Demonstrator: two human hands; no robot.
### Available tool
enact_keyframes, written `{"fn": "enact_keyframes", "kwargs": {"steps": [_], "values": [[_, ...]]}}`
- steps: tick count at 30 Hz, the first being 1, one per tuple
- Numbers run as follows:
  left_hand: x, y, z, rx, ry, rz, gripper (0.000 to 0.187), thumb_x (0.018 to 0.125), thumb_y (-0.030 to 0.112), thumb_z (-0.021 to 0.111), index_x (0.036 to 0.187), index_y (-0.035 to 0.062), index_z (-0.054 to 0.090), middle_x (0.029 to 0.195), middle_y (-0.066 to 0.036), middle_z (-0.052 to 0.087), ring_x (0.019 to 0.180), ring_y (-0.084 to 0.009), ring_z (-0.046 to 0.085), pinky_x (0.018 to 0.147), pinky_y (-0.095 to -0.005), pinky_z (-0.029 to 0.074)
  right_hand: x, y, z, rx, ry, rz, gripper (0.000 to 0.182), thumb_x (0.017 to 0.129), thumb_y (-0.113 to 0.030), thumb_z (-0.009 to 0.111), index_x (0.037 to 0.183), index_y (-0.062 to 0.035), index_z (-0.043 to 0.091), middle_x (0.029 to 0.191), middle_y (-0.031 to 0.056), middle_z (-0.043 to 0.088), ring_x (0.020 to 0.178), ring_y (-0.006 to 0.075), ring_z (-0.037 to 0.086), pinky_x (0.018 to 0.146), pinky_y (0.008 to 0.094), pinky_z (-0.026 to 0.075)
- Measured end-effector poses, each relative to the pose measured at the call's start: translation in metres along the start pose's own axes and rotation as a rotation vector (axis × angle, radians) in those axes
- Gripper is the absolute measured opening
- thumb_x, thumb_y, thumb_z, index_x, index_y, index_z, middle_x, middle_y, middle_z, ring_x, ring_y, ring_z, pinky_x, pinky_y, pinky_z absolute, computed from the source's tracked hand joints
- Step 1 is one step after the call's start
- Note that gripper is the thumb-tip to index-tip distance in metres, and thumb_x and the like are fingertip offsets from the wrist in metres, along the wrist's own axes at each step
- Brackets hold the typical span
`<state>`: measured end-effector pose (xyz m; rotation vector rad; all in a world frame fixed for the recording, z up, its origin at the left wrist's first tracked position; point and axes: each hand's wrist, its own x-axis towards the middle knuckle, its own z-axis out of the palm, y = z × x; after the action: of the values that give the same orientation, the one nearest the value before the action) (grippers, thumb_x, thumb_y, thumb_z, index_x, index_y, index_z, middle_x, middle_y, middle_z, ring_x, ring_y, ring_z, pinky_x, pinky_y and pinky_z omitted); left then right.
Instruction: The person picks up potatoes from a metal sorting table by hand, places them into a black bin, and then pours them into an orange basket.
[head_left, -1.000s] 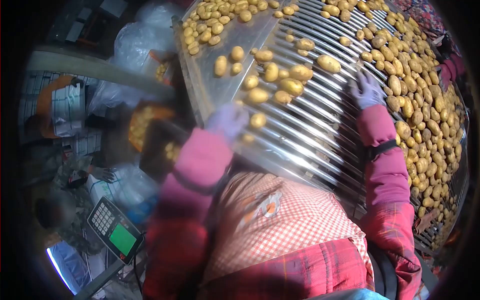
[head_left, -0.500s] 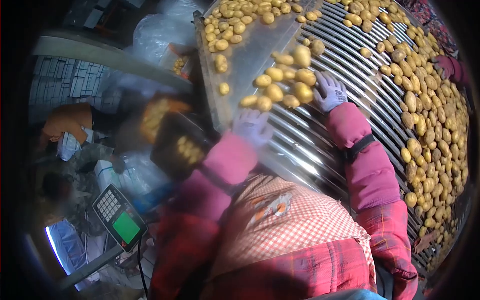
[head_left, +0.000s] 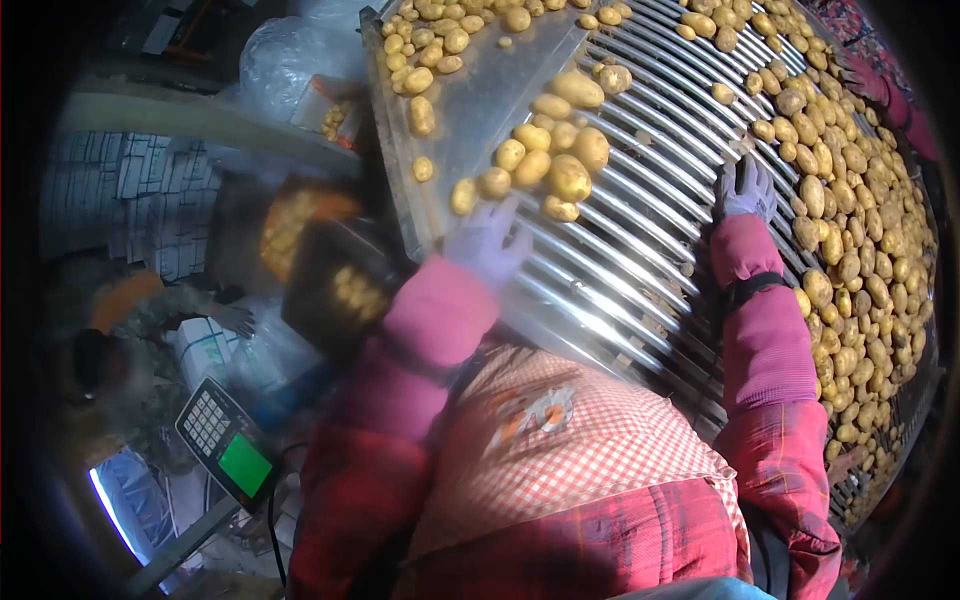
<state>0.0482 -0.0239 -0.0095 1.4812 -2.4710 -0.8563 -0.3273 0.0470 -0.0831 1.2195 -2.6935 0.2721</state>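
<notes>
In a pale lavender glove, my left hand (head_left: 487,245) lies at the near edge of a loose cluster of potatoes (head_left: 533,166), its fingers stretched out and slightly blurred, touching or very close to the nearest ones. The cluster sits partly on the metal plate (head_left: 470,118) and partly on the metal bar rack (head_left: 640,215). My right hand (head_left: 748,190), gloved alike, rests on the bars with fingers spread and nothing visible in it. To its right a large mass of potatoes (head_left: 860,240) covers the rack.
A scale display (head_left: 228,442) with a green screen stands at lower left. Dark crates (head_left: 345,275) holding potatoes sit left of the plate. Another person's gloved hand (head_left: 862,78) reaches in at upper right. A second person (head_left: 130,310) is bent over at far left, near plastic bags.
My right hand has left the potato cluster and moved right across the bars, towards the large mass. My left hand stays by the cluster, which lies slightly further left in view.
</notes>
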Motion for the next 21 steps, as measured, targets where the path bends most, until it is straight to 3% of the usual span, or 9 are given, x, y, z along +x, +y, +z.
{"fn": "enact_keyframes", "kwargs": {"steps": [3, 5, 7, 10, 13, 14, 17, 19, 21], "values": [[0.018, 0.014, -0.002, 0.025, -0.051, 0.217, 0.046, 0.077, 0.024, 0.054, 0.12, 0.008, 0.05, 0.109, -0.011, 0.053, 0.099, -0.0293, 0.051, 0.084, -0.0438, 0.041, 0.003, -0.005, -0.007, -0.061, -0.056, 0.035, 0.056, 0.085, -0.052, 0.042, 0.13, -0.0182, 0.044, 0.132, 0.0084, 0.043, 0.125, 0.0254, 0.036, 0.104, 0.0384, 0.025], [0.029, 0.042, 0.0, 0.236, 0.05, 0.584, 0.04, 0.076, 0.022, 0.055, 0.114, 0.0083, 0.054, 0.11, -0.016, 0.052, 0.094, -0.0337, 0.054, 0.082, -0.0438, 0.043, 0.004, -0.008, -0.011, -0.042, -0.077, 0.058, 0.054, 0.083, -0.05, 0.045, 0.128, -0.0194, 0.045, 0.129, 0.0078, 0.045, 0.122, 0.0256, 0.037, 0.102, 0.0396, 0.026], [0.04, 0.053, 0.005, 0.148, 0.077, 0.54, 0.036, 0.075, 0.02, 0.056, 0.109, 0.0103, 0.056, 0.11, -0.015, 0.052, 0.091, -0.0318, 0.056, 0.079, -0.0431, 0.043, 0.008, -0.013, -0.018, -0.048, -0.11, 0.107, 0.05, 0.081, -0.047, 0.047, 0.125, -0.0229, 0.046, 0.123, 0.0073, 0.048, 0.117, 0.0265, 0.04, 0.098, 0.0414, 0.028], [0.056, 0.052, 0.004, 0.321, -0.003, 0.527, 0.032, 0.075, 0.019, 0.056, 0.106, 0.0137, 0.057, 0.109, -0.012, 0.053, 0.085, -0.0286, 0.058, 0.075, -0.0413, 0.045, 0.013, -0.015, -0.019, -0.063, -0.101, 0.106, 0.047, 0.082, -0.047, 0.046, 0.122, -0.0236, 0.048, 0.118, 0.0077, 0.051, 0.113, 0.028, 0.043, 0.096, 0.0427, 0.03], [0.077, 0.053, 0.007, 0.459, 0.11, 0.603, 0.031, 0.074, 0.016, 0.056, 0.104, 0.0177, 0.056, 0.091, -0.007, 0.056, 0.075, -0.0248, 0.06, 0.065, -0.0385, 0.046, 0.012, -0.013, -0.017, -0.041, -0.087, 0.124, 0.045, 0.081, -0.047, 0.047, 0.119, -0.023, 0.05, 0.116, 0.0076, 0.052, 0.111, 0.0284, 0.044, 0.096, 0.0438, 0.03], [0.088, 0.063, 0.008, 0.414, 0.064, 0.368, 0.032, 0.075, 0.016, 0.056, 0.106, 0.0169, 0.054, 0.086, -0.008, 0.055, 0.076, -0.0263, 0.059, 0.064, -0.0398, 0.046, 0.011, -0.013, -0.016, -0.048, -0.093, 0.122, 0.045, 0.082, -0.048, 0.047, 0.119, -0.023, 0.05, 0.117, 0.0076, 0.051, 0.111, 0.0285, 0.044, 0.096, 0.044, 0.03], [0.105, 0.061, 0.014, 0.382, 0.022, 0.372, 0.034, 0.075, 0.017, 0.055, 0.109, 0.0156, 0.053, 0.085, -0.008, 0.055, 0.077, -0.028, 0.058, 0.064, -0.0404, 0.046, 0.012, -0.008, -0.009, -0.054, -0.074, 0.123, 0.048, 0.083, -0.05, 0.045, 0.123, -0.0243, 0.048, 0.118, 0.008, 0.05, 0.114, 0.0291, 0.043, 0.098, 0.0443, 0.028], [0.102, 0.059, 0.008, 0.398, 0.036, 0.505, 0.035, 0.077, 0.021, 0.056, 0.111, 0.0137, 0.052, 0.088, -0.01, 0.057, 0.081, -0.0309, 0.058, 0.066, -0.0409, 0.046, 0.012, -0.011, -0.016, -0.028, -0.116, 0.142, 0.049, 0.083, -0.05, 0.044, 0.124, -0.0239, 0.048, 0.119, 0.0081, 0.05, 0.115, 0.0287, 0.042, 0.099, 0.0439, 0.027], [0.104, 0.064, 0.001, 0.202, -0.17, 0.401, 0.038, 0.078, 0.025, 0.057, 0.113, 0.0103, 0.051, 0.098, -0.013, 0.058, 0.086, -0.0318, 0.058, 0.073, -0.0412, 0.046, 0.01, -0.009, -0.011, -0.014, -0.1, 0.14, 0.049, 0.083, -0.05, 0.044, 0.124, -0.0232, 0.049, 0.119, 0.0081, 0.05, 0.115, 0.0285, 0.042, 0.099, 0.0437, 0.027]]}}
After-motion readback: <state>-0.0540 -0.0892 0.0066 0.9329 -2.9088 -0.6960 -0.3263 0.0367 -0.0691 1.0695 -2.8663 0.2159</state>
